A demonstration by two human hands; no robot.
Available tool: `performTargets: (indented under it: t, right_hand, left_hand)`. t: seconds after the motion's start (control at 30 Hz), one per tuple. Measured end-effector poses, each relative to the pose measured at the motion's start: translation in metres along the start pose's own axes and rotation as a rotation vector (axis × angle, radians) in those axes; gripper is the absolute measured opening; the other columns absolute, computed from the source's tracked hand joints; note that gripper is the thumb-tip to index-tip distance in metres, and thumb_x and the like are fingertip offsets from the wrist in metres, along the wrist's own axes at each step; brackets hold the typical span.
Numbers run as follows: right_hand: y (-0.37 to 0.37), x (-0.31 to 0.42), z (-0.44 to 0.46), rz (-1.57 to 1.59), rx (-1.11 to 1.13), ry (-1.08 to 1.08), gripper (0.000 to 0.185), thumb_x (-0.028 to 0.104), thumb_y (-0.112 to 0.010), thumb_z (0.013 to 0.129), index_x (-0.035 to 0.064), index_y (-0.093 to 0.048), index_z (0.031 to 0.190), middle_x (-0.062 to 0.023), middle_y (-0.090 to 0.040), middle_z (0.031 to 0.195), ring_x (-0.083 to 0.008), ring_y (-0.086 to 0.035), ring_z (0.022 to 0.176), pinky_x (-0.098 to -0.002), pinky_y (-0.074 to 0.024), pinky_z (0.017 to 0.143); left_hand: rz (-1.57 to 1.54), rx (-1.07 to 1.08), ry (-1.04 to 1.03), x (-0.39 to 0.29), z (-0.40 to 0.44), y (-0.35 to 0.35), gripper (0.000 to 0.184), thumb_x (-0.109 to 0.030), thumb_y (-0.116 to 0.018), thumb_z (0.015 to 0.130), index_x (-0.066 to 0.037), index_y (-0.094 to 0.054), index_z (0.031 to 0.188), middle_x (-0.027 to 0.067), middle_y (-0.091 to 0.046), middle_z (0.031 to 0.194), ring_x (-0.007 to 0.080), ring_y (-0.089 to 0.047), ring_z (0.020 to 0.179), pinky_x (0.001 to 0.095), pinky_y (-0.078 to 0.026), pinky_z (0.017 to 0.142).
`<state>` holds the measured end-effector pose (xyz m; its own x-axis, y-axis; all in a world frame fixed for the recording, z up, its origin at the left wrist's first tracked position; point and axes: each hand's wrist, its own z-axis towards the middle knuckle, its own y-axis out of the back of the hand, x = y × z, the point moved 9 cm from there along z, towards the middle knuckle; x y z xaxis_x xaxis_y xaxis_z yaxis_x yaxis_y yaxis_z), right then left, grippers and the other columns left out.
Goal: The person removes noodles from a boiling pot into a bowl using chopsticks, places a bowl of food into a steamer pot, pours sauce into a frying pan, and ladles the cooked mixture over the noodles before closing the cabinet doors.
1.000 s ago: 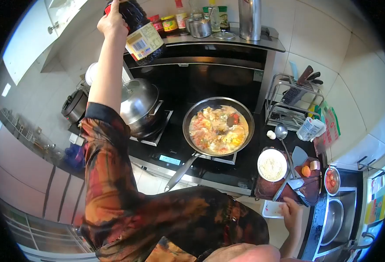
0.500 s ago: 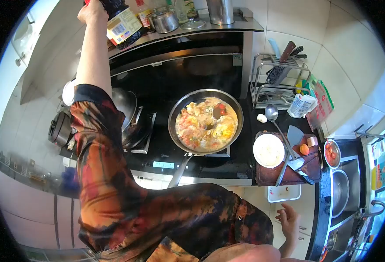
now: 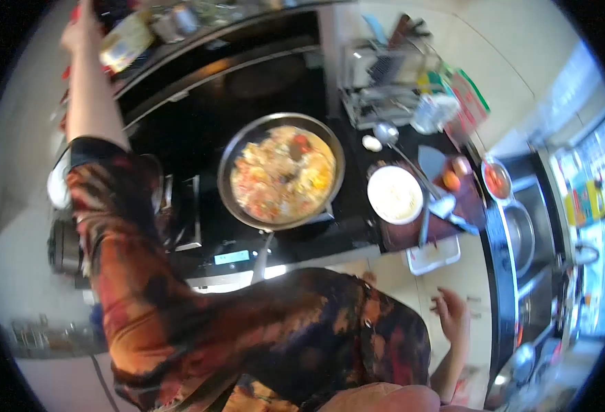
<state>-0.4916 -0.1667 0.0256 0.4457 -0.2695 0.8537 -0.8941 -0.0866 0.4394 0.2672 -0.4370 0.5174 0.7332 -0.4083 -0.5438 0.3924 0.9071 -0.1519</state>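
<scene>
My left arm stretches up to the back shelf, where my left hand (image 3: 76,33) is closed at the top of a dark sauce bottle (image 3: 125,42) with a pale yellow label. Blur and the frame edge hide the exact grip. Low at the right hangs my right hand (image 3: 451,314), fingers apart and slightly bent, holding nothing. On the hob, a frying pan (image 3: 335,147) contains egg and tomato pieces in liquid, with a dark patch near the top right. Its handle (image 3: 263,255) points towards me.
Right of the hob, a white bowl (image 3: 395,194), a ladle (image 3: 386,133) and spatulas lie around a cutting board (image 3: 398,237). Behind them stands a knife rack (image 3: 378,86). A small bowl of tomatoes (image 3: 497,180) sits near the sink (image 3: 539,206). A white tray (image 3: 433,255) juts out below the counter.
The view has swung, so the pan and counter sit further left and higher. My left hand remains at the bottle by the shelf. My right hand still hangs, fingers apart.
</scene>
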Motion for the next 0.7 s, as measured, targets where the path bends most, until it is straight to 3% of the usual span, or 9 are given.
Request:
performTargets:
  t: [0.03,0.07,0.13,0.2,0.27,0.37,0.53,0.6,0.7]
  right_hand:
    - [0.001,0.008,0.003,-0.100,-0.003,0.051,0.026,0.011,-0.053,0.092,-0.0021,-0.054,0.115,-0.0108,-0.065,0.088,-0.0131,-0.062,0.069,-0.0249,-0.0502,0.064]
    - [-0.001,0.010,0.007,-0.061,-0.010,0.051,0.026,0.010,-0.053,0.091,-0.0028,-0.055,0.113,-0.0110,-0.066,0.086,-0.0128,-0.062,0.069,-0.0248,-0.0503,0.063]
    - [0.000,0.020,0.015,-0.028,-0.045,0.046,0.025,0.011,-0.052,0.091,-0.0037,-0.056,0.111,-0.0108,-0.066,0.084,-0.0128,-0.063,0.068,-0.0245,-0.0504,0.062]
    - [0.000,0.030,0.027,-0.105,0.010,0.115,0.025,0.011,-0.053,0.091,-0.0047,-0.057,0.110,-0.0113,-0.066,0.081,-0.0133,-0.064,0.067,-0.0255,-0.0507,0.061]
    - [0.003,0.013,0.048,-0.092,-0.005,0.136,0.025,0.011,-0.053,0.091,-0.0044,-0.057,0.110,-0.0115,-0.066,0.081,-0.0138,-0.064,0.066,-0.0259,-0.0505,0.060]
    - [0.016,0.009,0.075,-0.125,-0.037,0.151,0.024,0.011,-0.055,0.089,-0.0036,-0.059,0.107,-0.0129,-0.066,0.077,-0.0158,-0.065,0.066,-0.0278,-0.0502,0.060]
    - [0.024,0.005,0.142,-0.175,-0.068,0.231,0.023,0.011,-0.058,0.085,-0.0028,-0.061,0.102,-0.0176,-0.065,0.074,-0.0239,-0.066,0.066,-0.0323,-0.0496,0.061]
    - [0.027,0.019,0.168,-0.392,-0.152,0.468,0.020,0.012,-0.058,0.084,-0.0020,-0.062,0.097,-0.0193,-0.064,0.076,-0.0322,-0.064,0.070,-0.0374,-0.0495,0.063]
    - [0.025,0.015,0.208,-0.528,-0.201,0.433,0.020,0.016,-0.059,0.083,-0.0007,-0.062,0.094,-0.0197,-0.064,0.079,-0.0373,-0.062,0.074,-0.0421,-0.0489,0.066]
  left_hand:
    - [0.365,0.070,0.047,0.030,0.015,-0.014,0.058,-0.057,-0.063,0.076,-0.001,-0.064,0.088,0.0071,-0.063,0.068,0.0166,-0.061,0.063,0.0298,-0.049,0.061]
    - [0.195,0.109,0.171,0.033,0.000,-0.019,0.081,-0.073,-0.056,0.068,-0.002,-0.065,0.105,0.0157,-0.068,0.089,0.0261,-0.063,0.090,0.0340,-0.048,0.081]
    - [0.846,0.057,-0.157,0.031,0.034,-0.008,0.082,-0.078,-0.046,0.069,-0.009,-0.066,0.107,0.0128,-0.068,0.094,0.0278,-0.062,0.098,0.0361,-0.045,0.086]
    - [0.992,0.023,-0.267,0.028,0.029,0.006,0.082,-0.081,-0.042,0.068,-0.015,-0.065,0.111,0.0101,-0.067,0.101,0.0276,-0.062,0.100,0.0360,-0.045,0.087]
    - [0.846,0.267,-0.158,0.029,0.011,0.020,0.075,-0.075,-0.050,0.071,-0.013,-0.065,0.112,0.0073,-0.067,0.104,0.0246,-0.063,0.098,0.0331,-0.046,0.086]
    - [0.277,0.363,-0.231,0.012,-0.041,0.034,0.051,-0.047,-0.062,0.082,-0.006,-0.064,0.111,0.0066,-0.067,0.102,0.0120,-0.063,0.089,0.0212,-0.046,0.074]
    - [0.295,0.472,-0.129,-0.057,-0.135,0.046,0.050,-0.044,-0.062,0.084,-0.005,-0.060,0.116,0.0035,-0.063,0.097,0.0066,-0.054,0.077,0.0190,-0.041,0.066]
    - [0.385,0.616,-0.041,-0.091,-0.183,0.043,0.050,-0.044,-0.062,0.084,-0.005,-0.060,0.117,0.0021,-0.062,0.093,0.0050,-0.051,0.073,0.0182,-0.040,0.065]
    - [0.437,0.707,-0.026,-0.133,-0.235,0.047,0.048,-0.041,-0.061,0.086,-0.005,-0.059,0.117,0.0013,-0.060,0.090,0.0036,-0.048,0.068,0.0184,-0.039,0.063]
